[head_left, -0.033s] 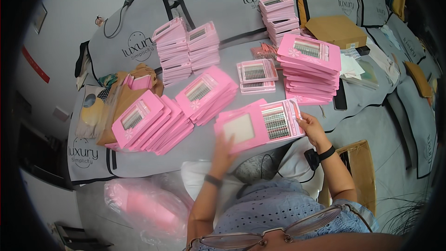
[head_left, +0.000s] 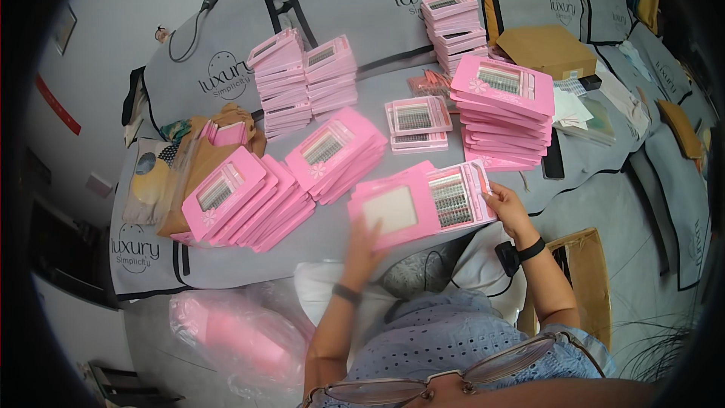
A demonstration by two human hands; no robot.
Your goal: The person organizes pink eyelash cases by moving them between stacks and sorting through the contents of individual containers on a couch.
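In front of me, my right hand [head_left: 507, 208] grips the right end of a false-eyelash tray [head_left: 451, 200], fingers around its edge. The tray shows rows of dark lashes. Its left part sits inside a pink cardboard sleeve [head_left: 415, 237] with a pale square window. My left hand [head_left: 364, 248], blurred, holds the sleeve's lower left side; its fingertips are hard to make out. More pink card lies behind that sleeve. Left of it, sleeved lash packs lie fanned in a near pile [head_left: 245, 196] and a second pile [head_left: 336, 153].
A tall stack of sleeved packs [head_left: 504, 117] stands to the right, beside a black phone [head_left: 553, 155]. Two lash trays [head_left: 418, 117] lie mid-surface. Unsleeved trays are stacked at the back [head_left: 281, 91]. A cardboard box [head_left: 547, 51] sits back right; a plastic bag [head_left: 234, 340] lies below left.
The sleeve has shifted very slightly right over the lash tray. Both hands stay where they were.
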